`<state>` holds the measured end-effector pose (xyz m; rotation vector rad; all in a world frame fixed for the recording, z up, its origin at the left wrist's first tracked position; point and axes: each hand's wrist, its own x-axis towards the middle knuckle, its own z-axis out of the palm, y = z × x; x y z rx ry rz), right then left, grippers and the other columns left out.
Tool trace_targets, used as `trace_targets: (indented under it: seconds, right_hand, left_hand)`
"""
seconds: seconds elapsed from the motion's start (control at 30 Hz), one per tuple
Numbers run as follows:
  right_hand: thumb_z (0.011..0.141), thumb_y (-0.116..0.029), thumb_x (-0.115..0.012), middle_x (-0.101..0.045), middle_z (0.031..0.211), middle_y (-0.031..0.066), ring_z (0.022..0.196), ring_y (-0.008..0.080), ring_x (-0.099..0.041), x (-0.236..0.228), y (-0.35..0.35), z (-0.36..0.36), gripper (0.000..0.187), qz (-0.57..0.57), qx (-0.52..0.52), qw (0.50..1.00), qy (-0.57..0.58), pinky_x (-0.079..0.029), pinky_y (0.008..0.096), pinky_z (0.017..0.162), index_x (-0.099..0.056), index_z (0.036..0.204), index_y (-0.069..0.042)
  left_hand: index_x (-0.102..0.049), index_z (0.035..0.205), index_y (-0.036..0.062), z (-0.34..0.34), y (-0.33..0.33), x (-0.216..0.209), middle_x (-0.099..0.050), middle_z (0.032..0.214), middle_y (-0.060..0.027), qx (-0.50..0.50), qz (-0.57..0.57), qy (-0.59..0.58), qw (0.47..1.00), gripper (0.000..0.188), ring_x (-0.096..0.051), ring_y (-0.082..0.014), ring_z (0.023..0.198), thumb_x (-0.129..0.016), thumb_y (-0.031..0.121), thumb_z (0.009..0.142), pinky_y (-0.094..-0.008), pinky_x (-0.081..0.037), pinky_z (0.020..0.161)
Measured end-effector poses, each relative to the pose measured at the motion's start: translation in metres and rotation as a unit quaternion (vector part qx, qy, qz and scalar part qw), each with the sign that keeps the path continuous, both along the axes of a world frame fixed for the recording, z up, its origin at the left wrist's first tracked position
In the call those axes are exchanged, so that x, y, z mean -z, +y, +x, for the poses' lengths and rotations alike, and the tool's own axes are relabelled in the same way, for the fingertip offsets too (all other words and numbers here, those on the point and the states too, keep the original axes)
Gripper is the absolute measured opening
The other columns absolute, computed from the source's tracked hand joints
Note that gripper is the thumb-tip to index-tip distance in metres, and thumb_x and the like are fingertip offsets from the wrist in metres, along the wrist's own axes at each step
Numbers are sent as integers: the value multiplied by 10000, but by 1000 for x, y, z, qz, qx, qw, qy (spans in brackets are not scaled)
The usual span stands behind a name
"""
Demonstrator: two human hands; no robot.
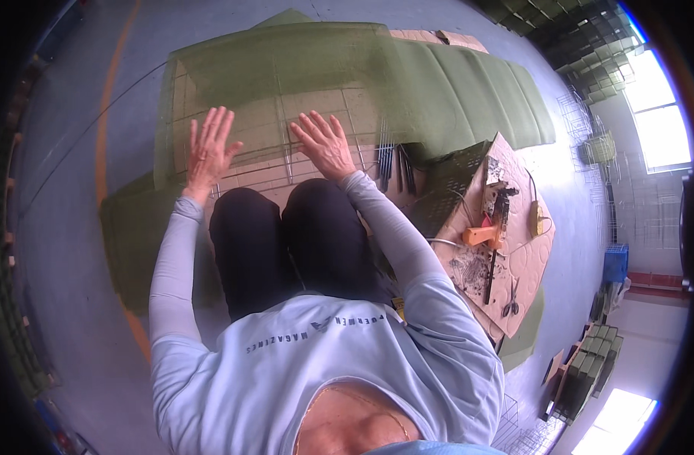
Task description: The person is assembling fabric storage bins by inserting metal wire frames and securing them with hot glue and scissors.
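Note:
My left hand (pixel 209 148) lies flat with fingers stretched over the near left part of a green mesh sheet (pixel 286 68). Palm down and fingers spread, my right hand (pixel 324 144) is over the sheet's near edge, farther right. Neither hand holds anything. Beneath the see-through mesh shows a metal wire grid (pixel 288 152), which rests on brown cardboard (pixel 248 125). From this view I cannot tell how firmly the palms press. Several dark thin rods (pixel 385 163) lie just right of my right hand.
At right, a cardboard-covered stand (pixel 525 265) bears an orange glue gun (pixel 480 235), scissors (pixel 511 299) and a yellow corded item (pixel 539 220). Green folded mesh (pixel 476 91) extends to the far right. More green mesh (pixel 142 227) lies on the floor at left. A blue crate (pixel 615 263) stands farther right.

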<state>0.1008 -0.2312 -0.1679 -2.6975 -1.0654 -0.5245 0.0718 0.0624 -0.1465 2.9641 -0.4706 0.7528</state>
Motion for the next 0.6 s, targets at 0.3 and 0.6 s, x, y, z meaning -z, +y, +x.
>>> trace_targets:
  seconds: [0.3, 0.6]
  right_hand:
    - [873, -353, -547, -373, 1439, 48, 1349, 251, -301, 4, -9, -7, 557, 15, 22, 1000, -14, -192, 500, 1088, -387, 1387, -210]
    - [883, -316, -544, -369, 1435, 43, 1338, 252, -307, 3, -12, -4, 540, -8, 35, 999, -14, -208, 490, 1081, -377, 1388, -222]
  left_hand:
    - [-408, 1366, 103, -18, 13, 27, -357, 1435, -113, -106, -29, 26, 994, 698, -261, -269, 1360, -347, 612, 892, -568, -132, 1095]
    - [-421, 1355, 100, -17, 7, 20, -378, 1417, -118, -85, -44, 31, 995, 677, -286, -268, 1348, -391, 591, 890, -564, -136, 1096]
